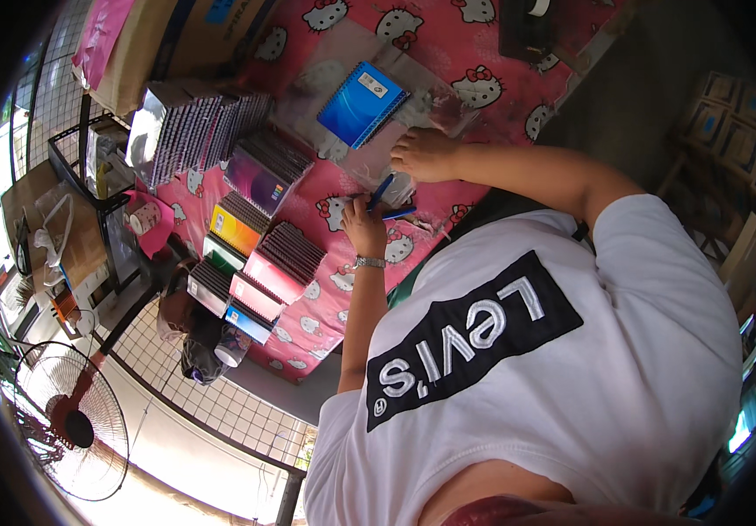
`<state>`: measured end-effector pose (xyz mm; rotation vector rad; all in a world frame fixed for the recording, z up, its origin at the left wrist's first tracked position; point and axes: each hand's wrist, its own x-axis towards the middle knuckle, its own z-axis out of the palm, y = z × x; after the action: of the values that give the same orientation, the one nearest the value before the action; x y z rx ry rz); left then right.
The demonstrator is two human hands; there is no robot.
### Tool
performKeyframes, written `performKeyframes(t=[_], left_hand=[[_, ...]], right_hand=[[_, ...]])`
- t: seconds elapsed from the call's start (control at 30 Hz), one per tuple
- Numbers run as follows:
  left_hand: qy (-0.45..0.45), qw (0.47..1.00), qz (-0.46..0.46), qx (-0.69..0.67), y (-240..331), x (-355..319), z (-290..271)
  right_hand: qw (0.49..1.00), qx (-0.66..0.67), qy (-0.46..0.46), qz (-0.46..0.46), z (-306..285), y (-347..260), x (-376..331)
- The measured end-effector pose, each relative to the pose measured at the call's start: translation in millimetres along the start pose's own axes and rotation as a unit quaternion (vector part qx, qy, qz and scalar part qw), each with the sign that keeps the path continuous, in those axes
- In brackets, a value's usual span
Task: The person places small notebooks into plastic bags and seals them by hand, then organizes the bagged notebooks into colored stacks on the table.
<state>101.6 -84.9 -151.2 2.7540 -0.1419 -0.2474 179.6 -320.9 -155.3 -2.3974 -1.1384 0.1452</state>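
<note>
A blue spiral notebook [362,103] lies on clear plastic bags [308,85] on the pink patterned tablecloth [347,279]. My right hand [426,155] is just below the notebook, its fingers curled down onto the clear plastic. Nearer to me, my left hand [364,228], with a metal watch band at the wrist, is closed around a slim blue pen-like stick [381,190]. A second blue stick [399,212] lies right beside its fingers, over a crumpled clear bit of plastic. The exact kind of these sticks is too small to tell.
Stacks of spiral notebooks [185,127] stand at the left, with yellow, pink and blue piles [259,294] nearer. A cardboard box [145,44] is at the far left, a dark case [527,31] at the far right. A fan [71,422] stands beyond the wire mesh.
</note>
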Motion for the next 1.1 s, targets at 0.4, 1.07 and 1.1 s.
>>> performKeyframes(t=[0.4, 1.07, 1.1], left_hand=[[0.261, 0.964, 0.031, -0.031, 70, 43, -34], [0.059, 0.991, 0.095, 0.079, 107, 97, 23], [0.064, 0.990, 0.090, 0.085, 104, 96, 22]], right_hand=[[0.996, 0.001, -0.091, 0.021, -65, -12, 59], [0.978, 0.086, -0.163, 0.103, -107, 97, 133], [0.970, 0.077, -0.207, 0.097, -103, 81, 141]])
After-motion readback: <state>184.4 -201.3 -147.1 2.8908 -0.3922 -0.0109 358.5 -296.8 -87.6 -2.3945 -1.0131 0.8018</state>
